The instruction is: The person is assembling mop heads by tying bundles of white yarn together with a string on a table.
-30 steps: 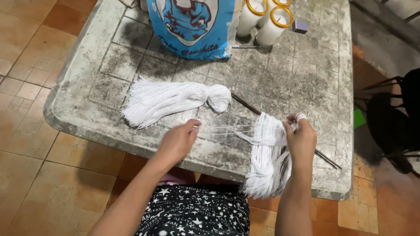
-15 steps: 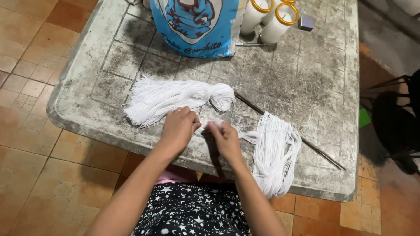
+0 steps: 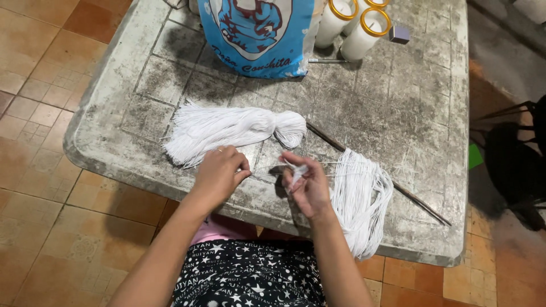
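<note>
My left hand (image 3: 222,172) pinches thin white strands near the front edge of a worn grey table (image 3: 415,113). Close beside it, my right hand (image 3: 304,185) holds a small loop of the same white strands between its fingers. The strands run rightward to a loose hank of white string (image 3: 361,199) that hangs over the table's front edge. A tied bundle of white string (image 3: 227,129) lies just beyond my left hand.
A thin dark rod (image 3: 387,179) lies slantwise under the loose hank. At the back stand a blue printed bag (image 3: 256,31), two white candles with yellow rims (image 3: 355,25) and a small purple block (image 3: 399,34). A dark chair (image 3: 517,159) is at the right; tiled floor surrounds.
My right hand has come left from the loose hank to meet my left hand, then lifted a little with strands looped on its fingers. The view has shifted slightly.
</note>
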